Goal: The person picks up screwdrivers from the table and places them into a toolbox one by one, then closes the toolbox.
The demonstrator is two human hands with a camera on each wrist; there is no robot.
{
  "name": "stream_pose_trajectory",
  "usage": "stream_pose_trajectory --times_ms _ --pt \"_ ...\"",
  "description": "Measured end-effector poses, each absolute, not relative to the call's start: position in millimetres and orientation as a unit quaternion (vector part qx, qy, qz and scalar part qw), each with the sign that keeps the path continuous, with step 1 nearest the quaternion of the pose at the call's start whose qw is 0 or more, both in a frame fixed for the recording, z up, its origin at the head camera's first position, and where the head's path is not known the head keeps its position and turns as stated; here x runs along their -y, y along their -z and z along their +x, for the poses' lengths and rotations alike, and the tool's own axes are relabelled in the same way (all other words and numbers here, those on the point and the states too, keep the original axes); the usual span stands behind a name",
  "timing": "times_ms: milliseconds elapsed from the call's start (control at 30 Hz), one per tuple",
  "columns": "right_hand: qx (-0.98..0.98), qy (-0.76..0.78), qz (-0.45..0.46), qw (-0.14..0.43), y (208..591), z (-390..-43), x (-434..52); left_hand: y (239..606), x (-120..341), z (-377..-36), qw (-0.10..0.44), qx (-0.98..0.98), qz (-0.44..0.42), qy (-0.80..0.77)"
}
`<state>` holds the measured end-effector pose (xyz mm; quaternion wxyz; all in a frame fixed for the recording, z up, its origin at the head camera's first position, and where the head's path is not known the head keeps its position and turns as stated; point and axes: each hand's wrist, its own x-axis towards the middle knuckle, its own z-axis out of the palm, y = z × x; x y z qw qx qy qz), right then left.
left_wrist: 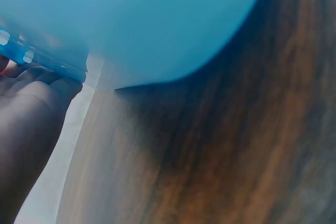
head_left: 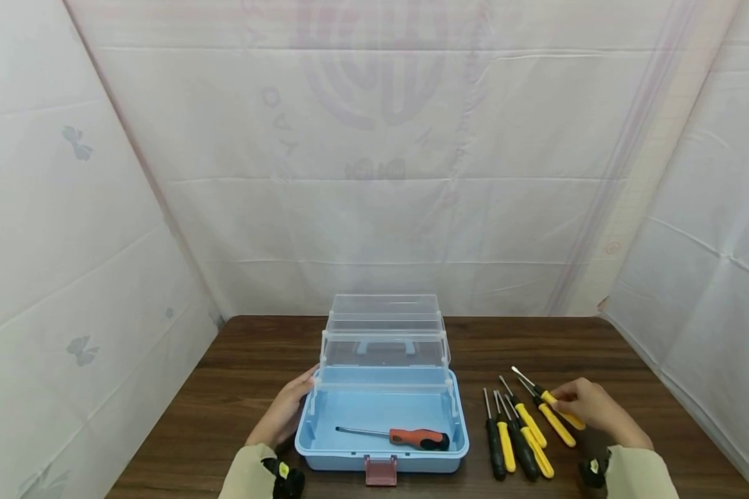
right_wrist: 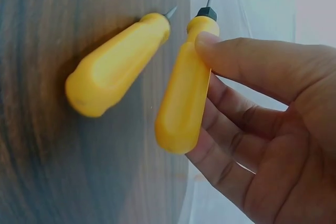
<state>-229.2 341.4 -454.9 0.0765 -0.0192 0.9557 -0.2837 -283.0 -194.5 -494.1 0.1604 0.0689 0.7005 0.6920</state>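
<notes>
A light blue toolbox (head_left: 381, 463) stands with its clear lid and tray raised at the back. In it lies a screwdriver (head_left: 412, 436) with an orange and black handle. My left hand (head_left: 285, 410) holds the box's left side near the back; in the left wrist view its fingers (left_wrist: 42, 80) bend at the blue rim. At the right, my right hand (head_left: 599, 414) pinches a yellow-handled screwdriver (right_wrist: 181, 103) between thumb and fingers, its shaft pointing away from me. Another yellow screwdriver (right_wrist: 118, 66) lies just beside it on the table.
Several more screwdrivers with black (head_left: 495, 449) and yellow (head_left: 530, 424) handles lie in a loose group right of the box, shafts toward the back. The dark wooden table (head_left: 243, 360) ends at white sheet walls (head_left: 381, 222) on the back and sides.
</notes>
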Motion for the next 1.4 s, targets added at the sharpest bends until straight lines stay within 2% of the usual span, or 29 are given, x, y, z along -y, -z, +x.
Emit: stream_pose_trajectory --times_ms 600,1400 --pt "-0.945 0.316 -0.052 0.071 436 -235 -324 495 195 -284 0.161 -0.703 0.074 -0.688" --pt "-0.933 0.318 -0.156 0.057 396 -248 -296 493 195 -284 0.167 -0.705 0.074 -0.685"
